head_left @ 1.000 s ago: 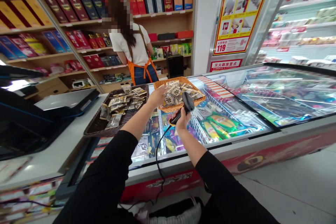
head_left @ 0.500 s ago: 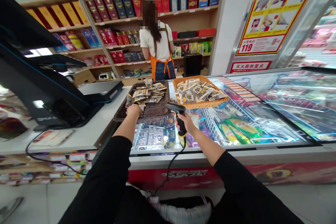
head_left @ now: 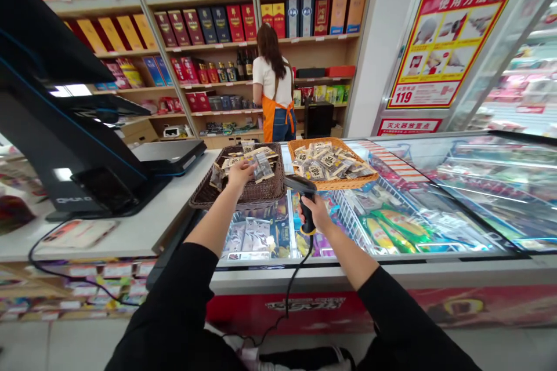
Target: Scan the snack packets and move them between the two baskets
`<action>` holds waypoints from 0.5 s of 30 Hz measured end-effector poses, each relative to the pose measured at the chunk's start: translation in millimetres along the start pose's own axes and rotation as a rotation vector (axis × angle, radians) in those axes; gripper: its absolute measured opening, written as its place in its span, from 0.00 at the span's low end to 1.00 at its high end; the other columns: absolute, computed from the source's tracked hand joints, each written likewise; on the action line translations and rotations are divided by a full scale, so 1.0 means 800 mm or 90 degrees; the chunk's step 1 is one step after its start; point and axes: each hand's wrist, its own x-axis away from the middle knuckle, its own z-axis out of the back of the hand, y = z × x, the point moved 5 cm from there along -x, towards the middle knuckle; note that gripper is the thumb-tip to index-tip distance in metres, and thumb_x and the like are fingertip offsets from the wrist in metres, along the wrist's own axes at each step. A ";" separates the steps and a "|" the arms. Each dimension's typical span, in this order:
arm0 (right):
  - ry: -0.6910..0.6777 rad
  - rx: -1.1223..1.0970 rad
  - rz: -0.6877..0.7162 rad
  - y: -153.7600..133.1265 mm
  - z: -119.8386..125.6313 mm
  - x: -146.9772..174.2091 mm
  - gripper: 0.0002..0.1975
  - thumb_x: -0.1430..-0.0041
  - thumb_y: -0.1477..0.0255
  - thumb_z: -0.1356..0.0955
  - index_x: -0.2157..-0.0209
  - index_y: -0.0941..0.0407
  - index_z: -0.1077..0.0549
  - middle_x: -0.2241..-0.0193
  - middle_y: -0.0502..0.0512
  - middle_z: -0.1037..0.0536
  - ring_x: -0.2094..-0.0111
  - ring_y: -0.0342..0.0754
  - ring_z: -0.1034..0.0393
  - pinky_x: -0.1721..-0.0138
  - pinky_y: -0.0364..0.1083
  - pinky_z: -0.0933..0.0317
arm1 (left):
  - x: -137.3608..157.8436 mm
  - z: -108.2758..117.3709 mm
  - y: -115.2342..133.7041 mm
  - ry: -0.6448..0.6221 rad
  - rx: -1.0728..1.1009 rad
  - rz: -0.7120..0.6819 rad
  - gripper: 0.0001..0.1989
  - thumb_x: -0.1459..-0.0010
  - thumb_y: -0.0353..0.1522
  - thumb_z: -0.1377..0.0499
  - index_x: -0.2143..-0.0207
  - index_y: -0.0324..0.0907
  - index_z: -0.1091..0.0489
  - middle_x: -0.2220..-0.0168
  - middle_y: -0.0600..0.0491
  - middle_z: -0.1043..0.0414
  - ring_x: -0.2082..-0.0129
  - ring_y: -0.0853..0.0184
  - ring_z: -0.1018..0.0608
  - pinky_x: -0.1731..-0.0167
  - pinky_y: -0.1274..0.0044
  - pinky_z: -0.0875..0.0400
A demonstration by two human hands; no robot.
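Observation:
My left hand (head_left: pixel 242 174) is over the dark brown wicker basket (head_left: pixel 261 192), its fingers closed on the edge of a small snack packet (head_left: pixel 263 168) with a clear, greyish front. Behind it in the same basket lie several similar packets. My right hand (head_left: pixel 318 213) grips the handle of a black barcode scanner (head_left: pixel 301 184), whose head points left toward the dark basket. A black cable (head_left: pixel 289 284) hangs from the handle. Just beyond the scanner sits an orange wicker basket (head_left: pixel 363 181) heaped with packets of the same kind.
Both baskets rest at the back of a glass-topped chest freezer (head_left: pixel 435 226) full of packaged food. On the left counter stand a dark checkout terminal (head_left: pixel 100 151) and a phone (head_left: pixel 76 234). A person in an orange apron (head_left: pixel 275 90) faces shelves of boxed goods behind.
My left hand has risen from the dark basket's near left part toward its middle, with a packet now showing in its fingers. The scanner has shifted slightly right; the view has tilted up.

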 end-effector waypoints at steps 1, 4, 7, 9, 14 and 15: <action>0.015 0.023 0.019 -0.004 0.005 0.001 0.18 0.51 0.57 0.31 0.68 0.56 0.34 0.85 0.44 0.33 0.88 0.40 0.41 0.88 0.40 0.46 | 0.002 -0.018 0.001 -0.023 0.024 -0.004 0.17 0.59 0.36 0.33 0.67 0.39 0.30 0.76 0.55 0.28 0.75 0.68 0.25 0.72 0.76 0.28; 0.031 0.132 0.064 -0.013 0.013 0.005 0.15 0.48 0.57 0.32 0.69 0.56 0.34 0.84 0.45 0.33 0.88 0.41 0.41 0.87 0.41 0.46 | 0.008 -0.052 -0.003 -0.008 0.018 -0.011 0.15 0.56 0.36 0.34 0.65 0.39 0.28 0.77 0.55 0.27 0.75 0.67 0.24 0.73 0.77 0.29; 0.008 0.267 0.078 -0.017 0.010 0.007 0.13 0.45 0.59 0.34 0.71 0.55 0.33 0.86 0.45 0.33 0.89 0.42 0.40 0.86 0.42 0.45 | 0.011 -0.057 -0.010 0.017 0.019 -0.024 0.17 0.54 0.37 0.35 0.62 0.38 0.27 0.75 0.54 0.26 0.74 0.67 0.24 0.73 0.78 0.30; 0.006 0.341 0.090 -0.020 0.004 0.007 0.12 0.45 0.61 0.34 0.72 0.55 0.32 0.88 0.45 0.33 0.88 0.43 0.40 0.85 0.42 0.45 | 0.011 -0.052 -0.013 0.011 0.048 -0.033 0.19 0.54 0.37 0.36 0.59 0.38 0.28 0.73 0.52 0.24 0.74 0.67 0.24 0.73 0.78 0.31; 0.014 0.460 0.162 -0.029 -0.009 0.009 0.09 0.45 0.64 0.34 0.73 0.55 0.30 0.87 0.48 0.32 0.84 0.46 0.35 0.80 0.43 0.43 | 0.005 -0.046 -0.017 0.013 0.051 -0.056 0.22 0.54 0.37 0.37 0.55 0.37 0.28 0.72 0.52 0.24 0.75 0.69 0.26 0.74 0.79 0.33; 0.019 0.471 0.170 -0.031 -0.009 0.010 0.09 0.45 0.64 0.34 0.73 0.55 0.30 0.86 0.48 0.31 0.83 0.47 0.35 0.80 0.43 0.43 | 0.004 -0.046 -0.018 0.016 0.043 -0.063 0.23 0.54 0.37 0.37 0.55 0.37 0.28 0.73 0.52 0.25 0.76 0.70 0.27 0.75 0.80 0.34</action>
